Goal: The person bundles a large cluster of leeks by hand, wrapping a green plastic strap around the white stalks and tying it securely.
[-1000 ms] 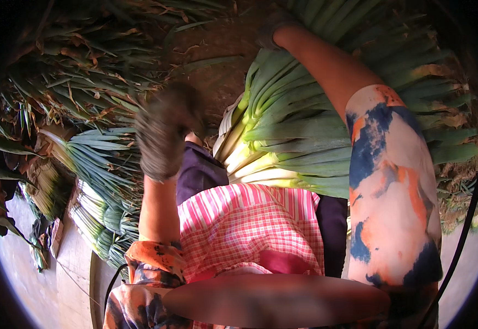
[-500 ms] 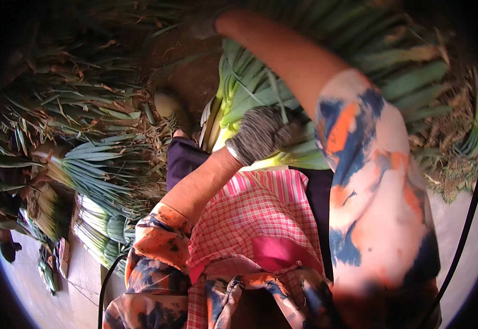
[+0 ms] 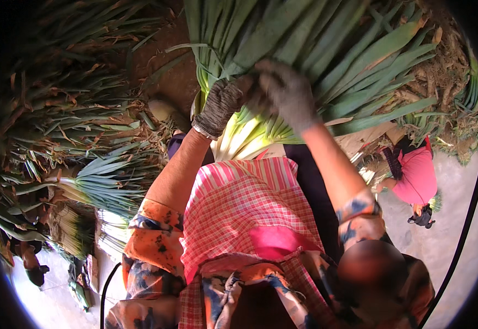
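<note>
A big bundle of green onions (image 3: 250,137) lies across my lap, its pale stalks toward me and its broad green leaves fanning out ahead. My left hand (image 3: 221,107), in a grey knit glove, is closed at the bundle's left side, where the stalks turn green. A narrow leaf strand (image 3: 208,46) curves down to its fingers. My right hand (image 3: 289,96), gloved too, is over the middle of the bundle, close beside the left. Motion smears its fingers, and what lies between the two hands is hidden.
Loose green onions are heaped (image 3: 69,104) at the left. Nearer lie a fanned bunch (image 3: 107,178) and pale-stalked bundles (image 3: 112,227). A person in pink (image 3: 417,172) works at the right; another person (image 3: 33,268) is at the lower left. A black cable (image 3: 466,230) hangs at the right.
My right hand has come back from the far left, where the arm crossed over the bundle, to beside the left hand. My left hand has moved slightly left and away from me.
</note>
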Demonstrator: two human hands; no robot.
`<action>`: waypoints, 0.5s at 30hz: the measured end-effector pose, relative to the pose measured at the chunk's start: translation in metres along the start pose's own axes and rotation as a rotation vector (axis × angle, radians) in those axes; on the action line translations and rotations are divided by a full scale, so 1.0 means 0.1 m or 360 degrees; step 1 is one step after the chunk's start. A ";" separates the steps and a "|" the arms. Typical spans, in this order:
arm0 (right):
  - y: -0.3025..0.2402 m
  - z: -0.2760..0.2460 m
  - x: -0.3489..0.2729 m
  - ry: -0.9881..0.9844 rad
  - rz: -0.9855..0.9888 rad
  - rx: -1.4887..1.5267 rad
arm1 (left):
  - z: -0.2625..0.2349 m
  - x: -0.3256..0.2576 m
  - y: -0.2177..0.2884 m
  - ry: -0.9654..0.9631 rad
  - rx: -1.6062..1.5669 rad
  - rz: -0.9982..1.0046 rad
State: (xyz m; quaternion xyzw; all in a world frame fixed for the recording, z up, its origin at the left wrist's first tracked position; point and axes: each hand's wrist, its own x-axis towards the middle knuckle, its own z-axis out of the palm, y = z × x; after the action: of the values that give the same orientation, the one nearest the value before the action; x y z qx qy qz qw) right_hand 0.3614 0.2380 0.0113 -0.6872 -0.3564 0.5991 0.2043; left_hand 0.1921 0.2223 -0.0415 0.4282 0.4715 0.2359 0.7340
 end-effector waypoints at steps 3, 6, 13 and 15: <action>0.01 0.01 0.42 -0.0023 0.0223 0.0184 | 0.06 0.00 0.11 0.0105 -0.0405 -0.0215; -0.04 0.02 0.61 -0.0091 0.0611 0.0681 | 0.11 0.02 0.07 0.0111 0.0775 0.0399; 0.01 0.14 0.11 0.0292 -0.0286 0.0713 | -0.08 0.11 -0.52 0.0062 0.0335 0.0010; -0.25 -0.19 -0.57 0.0318 -0.0639 0.0259 | -0.18 0.02 -0.72 0.0060 0.0388 -0.0046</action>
State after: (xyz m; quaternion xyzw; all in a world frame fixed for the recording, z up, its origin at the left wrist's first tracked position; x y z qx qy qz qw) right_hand 0.3725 0.2151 0.0717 -0.6396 -0.4145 0.5023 0.4084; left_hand 0.1728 0.1935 -0.1072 0.5030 0.5165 0.1741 0.6707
